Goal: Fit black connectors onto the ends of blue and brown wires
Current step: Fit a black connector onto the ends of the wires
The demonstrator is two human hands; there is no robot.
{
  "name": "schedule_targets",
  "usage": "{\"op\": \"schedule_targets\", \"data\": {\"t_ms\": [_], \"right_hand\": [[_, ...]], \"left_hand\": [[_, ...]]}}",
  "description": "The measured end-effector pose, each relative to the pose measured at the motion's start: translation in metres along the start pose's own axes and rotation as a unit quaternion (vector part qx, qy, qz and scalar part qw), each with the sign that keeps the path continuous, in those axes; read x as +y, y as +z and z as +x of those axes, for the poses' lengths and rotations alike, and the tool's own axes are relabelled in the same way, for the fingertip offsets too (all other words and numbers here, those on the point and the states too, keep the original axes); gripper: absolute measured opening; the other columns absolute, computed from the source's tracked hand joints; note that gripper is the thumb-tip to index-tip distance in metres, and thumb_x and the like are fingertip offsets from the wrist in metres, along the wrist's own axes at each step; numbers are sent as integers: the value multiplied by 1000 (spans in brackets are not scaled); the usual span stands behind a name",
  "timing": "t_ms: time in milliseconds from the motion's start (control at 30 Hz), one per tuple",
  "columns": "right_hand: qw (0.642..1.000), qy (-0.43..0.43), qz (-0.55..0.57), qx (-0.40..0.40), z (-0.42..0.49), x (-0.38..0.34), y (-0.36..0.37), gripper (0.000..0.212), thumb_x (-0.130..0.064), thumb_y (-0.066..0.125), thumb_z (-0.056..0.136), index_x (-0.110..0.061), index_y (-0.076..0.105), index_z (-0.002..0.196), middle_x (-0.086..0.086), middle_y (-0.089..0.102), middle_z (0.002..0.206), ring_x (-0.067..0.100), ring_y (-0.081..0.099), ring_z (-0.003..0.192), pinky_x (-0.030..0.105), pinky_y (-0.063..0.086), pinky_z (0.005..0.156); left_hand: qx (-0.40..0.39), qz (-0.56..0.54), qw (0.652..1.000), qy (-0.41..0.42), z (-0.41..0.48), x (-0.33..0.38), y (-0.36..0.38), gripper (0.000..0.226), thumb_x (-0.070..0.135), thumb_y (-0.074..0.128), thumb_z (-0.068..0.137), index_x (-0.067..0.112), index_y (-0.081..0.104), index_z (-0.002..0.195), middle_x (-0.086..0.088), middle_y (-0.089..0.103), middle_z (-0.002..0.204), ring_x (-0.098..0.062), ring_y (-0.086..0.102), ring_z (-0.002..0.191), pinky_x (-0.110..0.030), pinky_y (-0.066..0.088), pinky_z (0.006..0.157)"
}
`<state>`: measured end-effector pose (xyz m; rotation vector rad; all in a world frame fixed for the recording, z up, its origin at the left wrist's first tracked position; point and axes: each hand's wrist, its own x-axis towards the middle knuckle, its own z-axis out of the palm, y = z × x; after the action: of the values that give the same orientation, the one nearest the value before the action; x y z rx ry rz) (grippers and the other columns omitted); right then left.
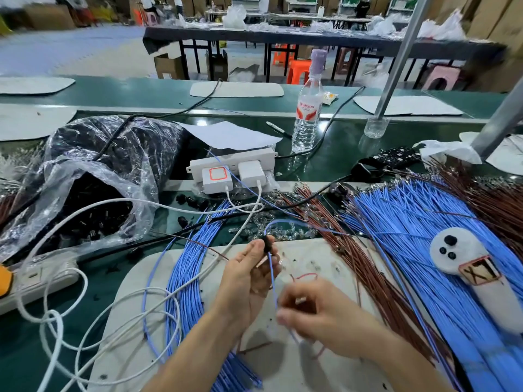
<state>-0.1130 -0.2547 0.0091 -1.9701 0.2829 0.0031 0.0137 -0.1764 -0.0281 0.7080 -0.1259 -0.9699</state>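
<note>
A shiny green desk [339, 157] fills the frame. On its right lies a big fan of smooth blue wires [424, 236], with thin brown wires [368, 275] beside it. At the left sits a crinkly clear bag [93, 171]. Low in the middle, the left hand [246, 281] has its grip closed on a small black connector [266, 242]. The blurry right hand [319, 315] pinches a thin blue wire [272, 275] just below it.

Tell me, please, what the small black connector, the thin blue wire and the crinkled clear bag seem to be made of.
The small black connector pinched in the left hand looks like matt moulded plastic: dull, no glints. The thin blue wire seems sheathed in smooth flexible plastic, since it loops freely; its core is hidden. The crinkled clear bag is glossy plastic film, creased and see-through.
</note>
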Motion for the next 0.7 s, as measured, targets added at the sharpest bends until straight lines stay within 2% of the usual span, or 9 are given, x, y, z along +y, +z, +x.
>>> {"op": "schedule_targets", "data": {"t_ms": [100, 200, 267, 333, 400, 467, 533, 600, 700], "right_hand": [[974, 74, 39, -209, -15, 2, -4, 15, -26, 67, 85, -24, 62, 71, -14, 56, 57, -6, 51, 54, 10, 39, 53], [953, 102, 35, -284, -16, 4, -13, 12, -30, 68, 84, -20, 66, 78, -15, 60, 63, -5, 52, 55, 9, 40, 54], [967, 111, 37, -227, -7, 7, -14, 16, -29, 72, 82, -14, 70, 89, -2, 65, 74, 9, 56, 59, 15, 44, 53], [985, 120, 105, -71, 6, 12, -12, 25, -26, 72, 83, -2, 68, 90, 13, 62, 75, 18, 54, 55, 20, 42, 47], [977, 97, 181, 56, 17, 11, -11, 19, -17, 65, 88, 0, 67, 79, 14, 60, 66, 15, 51, 44, 21, 39, 39], [972, 76, 212, 69, 21, 8, -6, 20, -11, 61, 90, -3, 66, 73, 9, 62, 59, 12, 50, 39, 19, 40, 35], [976, 91, 199, 0, 17, 9, 0, 20, -13, 61, 91, -2, 68, 75, 4, 63, 55, 8, 51, 37, 17, 40, 36], [971, 131, 169, -111, 9, 11, 1, 21, -18, 64, 90, 0, 71, 83, -3, 63, 51, 4, 52, 36, 15, 41, 37], [953, 143, 99, -248, 3, 11, -9, 26, -22, 70, 86, 2, 72, 92, -7, 66, 56, 1, 58, 43, 13, 47, 47]], "left_hand": [[12, -66, 998, -20, 3, 10, -3, 27, 18, 59, 77, 3, 73, 94, -7, 64, 75, -11, 60, 59, -21, 57, 60], [-11, -26, 1000, -11, 1, 11, -1, 27, 16, 57, 79, 11, 75, 97, -6, 63, 74, -12, 59, 60, -22, 55, 63], [-36, 63, 997, 15, -2, 7, 2, 23, 14, 55, 80, 17, 76, 90, -6, 63, 73, -12, 59, 62, -22, 50, 64], [-69, 137, 988, 28, -6, 3, 4, 20, 16, 56, 81, 19, 74, 90, -5, 64, 74, -13, 57, 63, -23, 46, 59], [-95, 159, 982, 33, -8, 1, 5, 21, 18, 57, 82, 12, 69, 98, -7, 61, 75, -16, 54, 59, -25, 45, 49], [-73, 136, 987, 43, -6, 2, 6, 23, 15, 56, 82, 10, 69, 100, -9, 59, 74, -17, 52, 55, -25, 46, 43], [-21, 93, 993, 66, -1, 4, 3, 25, 12, 55, 81, 9, 69, 101, -8, 63, 74, -13, 58, 61, -22, 52, 53], [6, 34, 996, 86, 4, 7, -1, 28, 8, 53, 80, 5, 67, 104, -8, 66, 78, -11, 62, 68, -18, 54, 64], [16, -41, 995, 91, 8, 12, -5, 29, 8, 55, 79, 0, 67, 104, -10, 68, 89, -13, 65, 72, -19, 56, 67]]}}
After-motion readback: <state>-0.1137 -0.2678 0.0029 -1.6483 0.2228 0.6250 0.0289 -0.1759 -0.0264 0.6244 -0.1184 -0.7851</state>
